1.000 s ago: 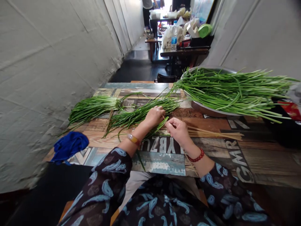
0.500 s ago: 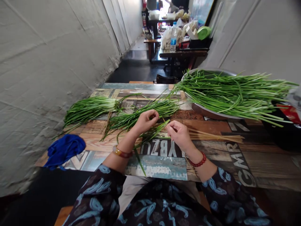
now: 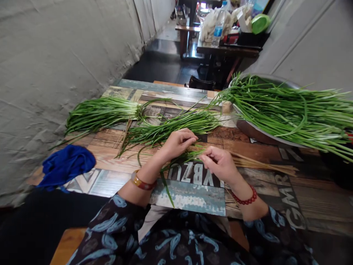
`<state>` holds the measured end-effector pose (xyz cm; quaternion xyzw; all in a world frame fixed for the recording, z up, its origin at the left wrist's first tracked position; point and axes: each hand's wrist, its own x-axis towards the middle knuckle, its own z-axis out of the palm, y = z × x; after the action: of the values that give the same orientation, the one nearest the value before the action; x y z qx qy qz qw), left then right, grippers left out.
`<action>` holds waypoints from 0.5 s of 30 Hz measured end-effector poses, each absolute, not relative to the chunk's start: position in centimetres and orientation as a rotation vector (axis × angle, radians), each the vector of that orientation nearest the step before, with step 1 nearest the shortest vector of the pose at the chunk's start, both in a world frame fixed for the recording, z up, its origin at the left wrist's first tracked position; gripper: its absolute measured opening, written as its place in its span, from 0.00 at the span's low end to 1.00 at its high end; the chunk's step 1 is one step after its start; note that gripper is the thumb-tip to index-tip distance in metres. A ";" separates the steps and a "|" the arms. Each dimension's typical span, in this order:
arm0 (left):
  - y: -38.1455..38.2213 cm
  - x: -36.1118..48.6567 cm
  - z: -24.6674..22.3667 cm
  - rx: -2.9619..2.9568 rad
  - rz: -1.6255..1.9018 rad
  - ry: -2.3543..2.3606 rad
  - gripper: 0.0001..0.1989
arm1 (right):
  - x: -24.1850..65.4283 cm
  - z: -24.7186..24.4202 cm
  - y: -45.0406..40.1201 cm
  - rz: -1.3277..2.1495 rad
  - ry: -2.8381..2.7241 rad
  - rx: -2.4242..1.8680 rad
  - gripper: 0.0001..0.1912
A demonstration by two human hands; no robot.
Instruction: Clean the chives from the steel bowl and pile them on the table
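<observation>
My left hand is closed in a pinch over the middle of the table; what its fingertips hold, if anything, is hidden. Just right of it and lower, my right hand is pinched at the tips of a few green chives, blurred there. Beyond my left hand lies a loose bunch of chives. Another bunch, its pale stem ends to the right, rests at the left. Thin bamboo skewers lie right of my right hand, and a few more skewers lie between the bunches.
A metal basin heaped with long chives stands at the right. A crumpled blue cloth lies at the left edge, near the wall. Another table holds a water bottle and bags. A black bag sits beyond the table.
My view has tilted down and shifted slightly left. My hands stay close together, both still pinched, with the right a little lower relative to the left.
</observation>
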<state>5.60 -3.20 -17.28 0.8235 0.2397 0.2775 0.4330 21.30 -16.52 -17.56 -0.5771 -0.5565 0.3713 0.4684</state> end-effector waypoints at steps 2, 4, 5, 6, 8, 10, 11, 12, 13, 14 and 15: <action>-3.0 5.9 -17.7 2.072 0.744 0.625 0.10 | 21.1 -17.4 -16.7 0.885 -1.449 -1.407 0.08; -2.7 6.3 -18.2 2.091 0.756 0.671 0.10 | 20.9 -17.3 -16.8 0.864 -1.474 -1.411 0.08; -2.4 6.5 -18.5 2.111 0.739 0.687 0.11 | 20.9 -17.3 -16.8 0.854 -1.471 -1.413 0.08; -2.2 6.8 -18.7 2.142 0.709 0.699 0.11 | 20.9 -17.3 -16.8 0.844 -1.464 -1.413 0.08; -1.7 7.5 -18.8 2.256 0.614 0.714 0.12 | 20.9 -17.2 -16.8 0.824 -1.444 -1.412 0.08; -1.3 8.2 -18.7 2.437 0.502 0.746 0.13 | 21.0 -17.2 -16.7 0.809 -1.435 -1.407 0.08; -1.2 8.6 -18.6 2.540 0.442 0.769 0.13 | 21.0 -17.1 -16.6 0.803 -1.437 -1.403 0.08; -1.2 8.9 -18.5 2.638 0.377 0.795 0.14 | 21.0 -17.1 -16.6 0.797 -1.441 -1.397 0.08; -1.2 9.3 -18.4 2.721 0.313 0.827 0.13 | 21.0 -17.1 -16.5 0.789 -1.446 -1.390 0.08; -1.3 9.6 -18.4 2.784 0.254 0.863 0.13 | 20.9 -17.0 -16.5 0.778 -1.451 -1.382 0.08; -1.4 9.8 -18.4 2.828 0.205 0.899 0.12 | 20.9 -17.0 -16.4 0.761 -1.456 -1.373 0.08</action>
<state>9.82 -1.39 -18.35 0.9474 0.3013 0.0686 0.0833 20.91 -16.42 -16.99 -0.5627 -0.5968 0.3119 0.4795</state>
